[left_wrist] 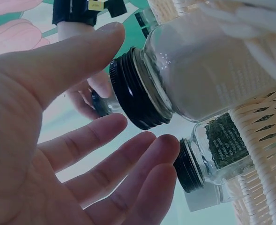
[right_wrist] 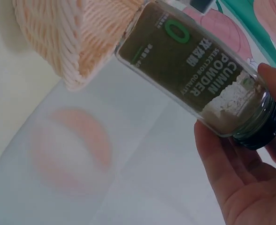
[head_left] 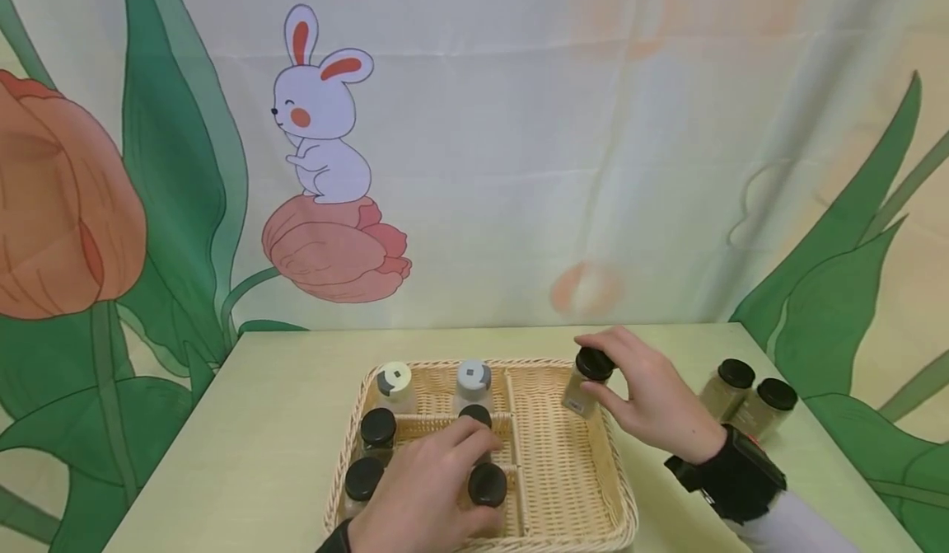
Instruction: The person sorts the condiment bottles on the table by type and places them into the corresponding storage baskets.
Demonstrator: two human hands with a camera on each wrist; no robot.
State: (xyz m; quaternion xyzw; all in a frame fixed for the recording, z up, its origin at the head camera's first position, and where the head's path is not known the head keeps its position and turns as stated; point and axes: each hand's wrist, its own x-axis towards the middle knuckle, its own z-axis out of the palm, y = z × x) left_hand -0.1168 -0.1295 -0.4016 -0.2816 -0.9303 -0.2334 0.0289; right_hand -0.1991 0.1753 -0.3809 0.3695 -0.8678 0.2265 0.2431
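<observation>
My right hand (head_left: 652, 400) grips a glass spice jar (head_left: 580, 396) by its black cap, with the jar tilted over the right compartment of a wicker basket (head_left: 556, 454). In the right wrist view this jar's label reads cumin powder, and pale powder lies near its neck. My left hand (head_left: 430, 487) is over the basket's front compartments, beside a black-capped jar (head_left: 487, 485). The left wrist view shows its loosely spread fingers (left_wrist: 95, 140) around a jar's black cap (left_wrist: 140, 89), with a gap between. Below that is a jar of green herbs (left_wrist: 227, 143).
Two white-topped containers (head_left: 473, 381) stand in the basket's back compartments. More black-capped jars (head_left: 378, 429) line its left side. On the table to the right, two black-capped jars (head_left: 767, 409) stand close together. A printed cloth (head_left: 504, 166) hangs behind the table.
</observation>
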